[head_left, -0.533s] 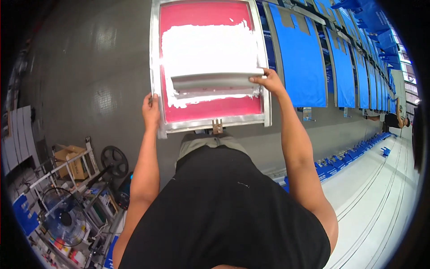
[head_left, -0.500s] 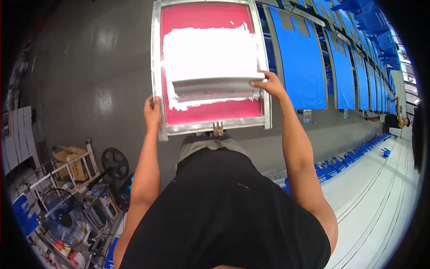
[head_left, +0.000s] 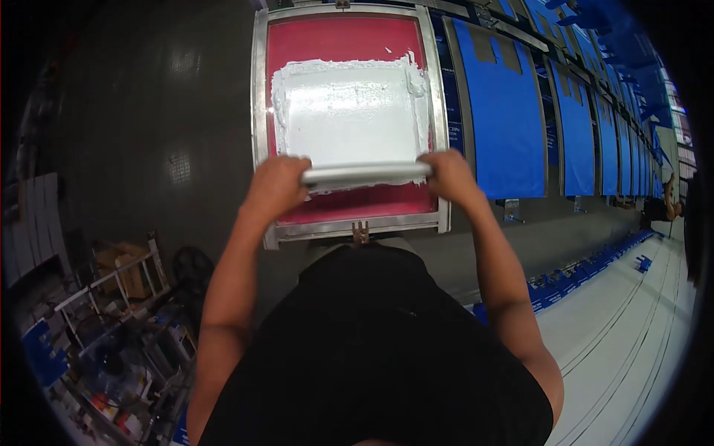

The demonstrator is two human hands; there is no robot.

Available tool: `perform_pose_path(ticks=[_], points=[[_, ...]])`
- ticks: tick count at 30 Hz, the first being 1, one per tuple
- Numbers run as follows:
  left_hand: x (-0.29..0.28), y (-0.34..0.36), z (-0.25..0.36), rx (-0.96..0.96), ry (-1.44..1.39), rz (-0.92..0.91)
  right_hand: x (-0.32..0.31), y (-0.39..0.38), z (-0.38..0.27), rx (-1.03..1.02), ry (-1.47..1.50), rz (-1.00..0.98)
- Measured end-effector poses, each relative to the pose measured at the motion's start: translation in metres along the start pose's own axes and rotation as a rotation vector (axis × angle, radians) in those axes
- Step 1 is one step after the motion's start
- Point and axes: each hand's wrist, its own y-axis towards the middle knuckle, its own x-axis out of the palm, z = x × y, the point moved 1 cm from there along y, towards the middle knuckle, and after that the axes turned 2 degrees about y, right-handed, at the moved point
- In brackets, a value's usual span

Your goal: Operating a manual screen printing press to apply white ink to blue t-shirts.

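Observation:
A screen-printing frame (head_left: 259,89) with metal sides lies in front of me, its mesh red (head_left: 342,33). White ink (head_left: 349,111) covers the middle of the mesh, smooth inside and ridged along its edges. Across the near part of the ink lies a long squeegee (head_left: 368,174). My left hand (head_left: 281,182) is closed round its left end, and my right hand (head_left: 452,175) grips the right end near the frame's right side. Both hands hide the squeegee's ends, and motion blurs it slightly.
To the right, a row of boards carries blue printed bags (head_left: 500,111). A small metal bracket (head_left: 361,232) sits at the frame's near edge. Lower left are a cardboard box (head_left: 123,267) and a cluttered cart. Another person (head_left: 658,208) is at the far right, beyond a white surface (head_left: 595,334).
My left hand has left the frame's left side and taken hold of the squeegee. The squeegee has come nearer to me and stands steeper. The ink looks smoother, and the picture is darker.

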Motion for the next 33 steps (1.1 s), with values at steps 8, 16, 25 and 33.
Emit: perform_pose_path(ticks=[8,16,25,33], points=[[0.022,0.112,-0.071,0.020,0.050,0.414,-0.021,0.131,0.026,-0.082,-0.185,0.366],[0.042,0.071,-0.044,-0.058,0.050,0.254,0.001,0.067,0.018,-0.063,-0.120,0.245],[-0.044,0.217,0.013,0.544,0.252,0.291,0.014,-0.015,-0.004,0.139,0.371,0.374],[-0.006,0.344,0.092,0.880,0.377,0.082,0.018,-0.025,0.011,0.439,0.610,0.373]])
